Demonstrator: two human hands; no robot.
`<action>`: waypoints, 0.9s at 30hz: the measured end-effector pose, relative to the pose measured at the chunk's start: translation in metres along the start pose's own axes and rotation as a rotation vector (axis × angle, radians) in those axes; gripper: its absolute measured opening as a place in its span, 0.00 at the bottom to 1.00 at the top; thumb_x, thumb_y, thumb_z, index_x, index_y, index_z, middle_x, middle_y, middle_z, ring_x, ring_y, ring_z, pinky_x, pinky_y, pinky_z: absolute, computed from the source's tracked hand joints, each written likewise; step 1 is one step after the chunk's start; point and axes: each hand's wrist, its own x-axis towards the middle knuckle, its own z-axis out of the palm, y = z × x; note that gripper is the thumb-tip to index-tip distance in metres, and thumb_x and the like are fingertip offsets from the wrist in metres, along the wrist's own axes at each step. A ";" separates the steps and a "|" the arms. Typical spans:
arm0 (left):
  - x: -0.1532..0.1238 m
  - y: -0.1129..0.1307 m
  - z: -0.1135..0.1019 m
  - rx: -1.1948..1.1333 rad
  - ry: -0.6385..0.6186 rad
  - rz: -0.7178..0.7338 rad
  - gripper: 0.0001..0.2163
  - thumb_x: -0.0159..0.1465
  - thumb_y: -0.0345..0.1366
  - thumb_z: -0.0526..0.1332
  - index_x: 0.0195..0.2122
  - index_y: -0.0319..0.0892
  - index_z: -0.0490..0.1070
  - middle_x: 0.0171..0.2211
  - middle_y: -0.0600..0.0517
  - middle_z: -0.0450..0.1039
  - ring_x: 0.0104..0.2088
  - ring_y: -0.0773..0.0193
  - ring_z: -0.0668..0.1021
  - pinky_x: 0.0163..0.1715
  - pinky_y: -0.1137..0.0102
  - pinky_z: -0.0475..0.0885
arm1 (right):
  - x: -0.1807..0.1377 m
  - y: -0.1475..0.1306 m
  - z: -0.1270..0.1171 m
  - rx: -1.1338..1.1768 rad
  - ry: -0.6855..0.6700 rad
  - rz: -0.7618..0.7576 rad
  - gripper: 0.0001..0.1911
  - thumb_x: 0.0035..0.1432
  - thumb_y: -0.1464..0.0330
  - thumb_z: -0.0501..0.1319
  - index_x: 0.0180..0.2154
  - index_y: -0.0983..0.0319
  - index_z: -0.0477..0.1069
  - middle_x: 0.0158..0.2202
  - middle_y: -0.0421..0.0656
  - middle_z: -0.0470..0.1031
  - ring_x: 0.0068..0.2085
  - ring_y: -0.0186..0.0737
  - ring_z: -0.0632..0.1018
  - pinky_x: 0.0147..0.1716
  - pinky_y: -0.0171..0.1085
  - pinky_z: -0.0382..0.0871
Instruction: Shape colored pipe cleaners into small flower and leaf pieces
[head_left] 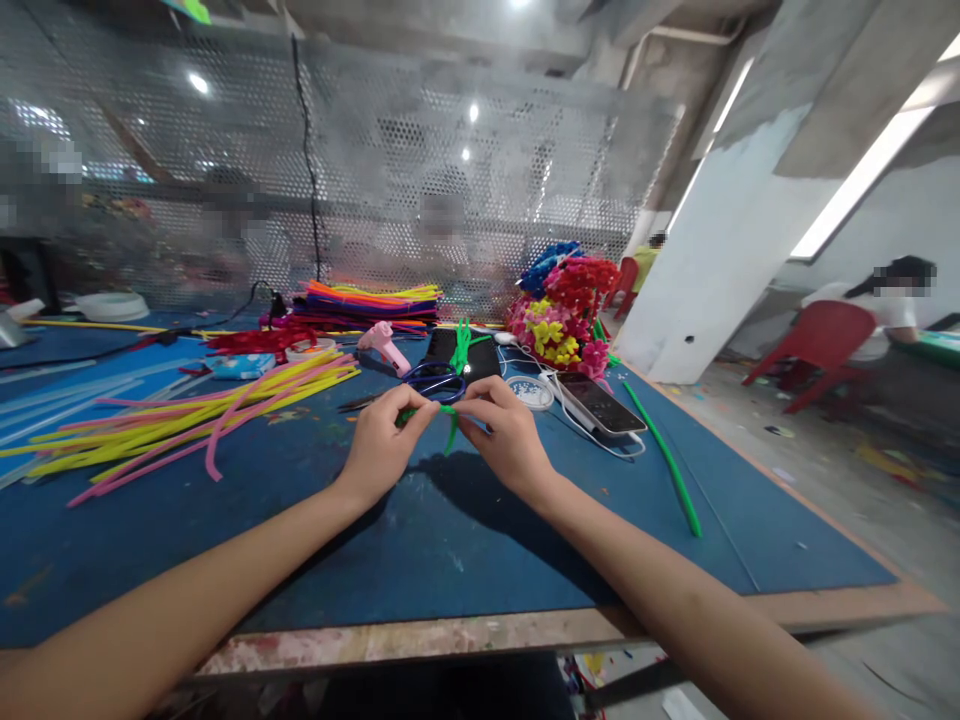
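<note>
Both hands meet just above the middle of the blue table. My left hand (386, 440) is closed, thumb and forefinger pinching a short green pipe cleaner (450, 432). Against its other side my right hand (506, 435) closes in a pinch too, and a green end hangs down between the hands. The fingers hide most of the piece. Just beyond them lie blue-handled scissors (435, 382) and a bundle of green pipe cleaners (463, 347) on a black box. To the right, one long green pipe cleaner (667, 455) lies on the table.
Yellow and pink pipe cleaners (202, 410) spread over the left side. A pink glue gun (385, 347), a phone (600, 403) with a white cable, a dish of beads (529, 393) and fuzzy flowers (562, 310) stand behind. A person sits on a red chair (821, 345) at right.
</note>
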 end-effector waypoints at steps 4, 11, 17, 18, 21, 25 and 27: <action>0.002 -0.003 0.000 -0.028 0.008 -0.029 0.11 0.59 0.40 0.54 0.23 0.40 0.65 0.21 0.57 0.64 0.24 0.69 0.66 0.26 0.74 0.60 | -0.001 0.003 0.000 0.003 0.005 -0.017 0.09 0.53 0.72 0.57 0.38 0.59 0.71 0.36 0.44 0.65 0.37 0.36 0.68 0.36 0.36 0.65; 0.005 -0.005 -0.001 -0.045 0.025 -0.065 0.12 0.59 0.41 0.54 0.24 0.40 0.65 0.20 0.57 0.63 0.23 0.69 0.66 0.24 0.74 0.60 | 0.002 -0.004 -0.003 0.143 0.044 0.167 0.08 0.54 0.65 0.58 0.35 0.59 0.73 0.34 0.44 0.66 0.32 0.34 0.69 0.28 0.34 0.64; 0.001 -0.003 -0.002 0.033 0.025 0.062 0.10 0.60 0.39 0.55 0.23 0.41 0.64 0.22 0.56 0.64 0.24 0.69 0.67 0.26 0.74 0.61 | 0.007 -0.004 -0.003 0.405 0.038 0.488 0.13 0.49 0.60 0.61 0.23 0.63 0.71 0.28 0.41 0.66 0.27 0.31 0.66 0.25 0.32 0.60; 0.000 -0.003 -0.003 0.050 0.018 0.108 0.10 0.60 0.38 0.55 0.24 0.41 0.64 0.22 0.56 0.64 0.25 0.68 0.68 0.27 0.74 0.62 | 0.007 -0.003 -0.004 0.492 -0.004 0.575 0.14 0.48 0.59 0.61 0.22 0.63 0.70 0.27 0.40 0.66 0.26 0.30 0.65 0.23 0.31 0.59; -0.002 -0.002 -0.005 0.102 -0.025 0.264 0.07 0.61 0.35 0.55 0.26 0.41 0.65 0.24 0.55 0.66 0.27 0.68 0.69 0.29 0.74 0.62 | 0.009 -0.002 -0.006 0.760 -0.160 0.825 0.15 0.44 0.59 0.64 0.21 0.64 0.67 0.21 0.36 0.61 0.21 0.26 0.60 0.18 0.28 0.53; -0.004 -0.004 -0.006 0.164 -0.075 0.361 0.06 0.61 0.34 0.54 0.28 0.41 0.66 0.26 0.53 0.68 0.29 0.67 0.70 0.31 0.74 0.63 | 0.009 -0.002 -0.008 0.867 -0.200 0.942 0.15 0.38 0.61 0.67 0.23 0.64 0.66 0.18 0.32 0.57 0.19 0.23 0.57 0.16 0.26 0.49; -0.004 -0.005 -0.006 0.180 -0.073 0.362 0.06 0.61 0.34 0.55 0.28 0.41 0.66 0.26 0.53 0.68 0.29 0.67 0.71 0.31 0.74 0.63 | 0.009 -0.003 -0.008 0.847 -0.137 0.932 0.17 0.36 0.62 0.68 0.25 0.63 0.64 0.21 0.33 0.61 0.19 0.23 0.59 0.16 0.26 0.50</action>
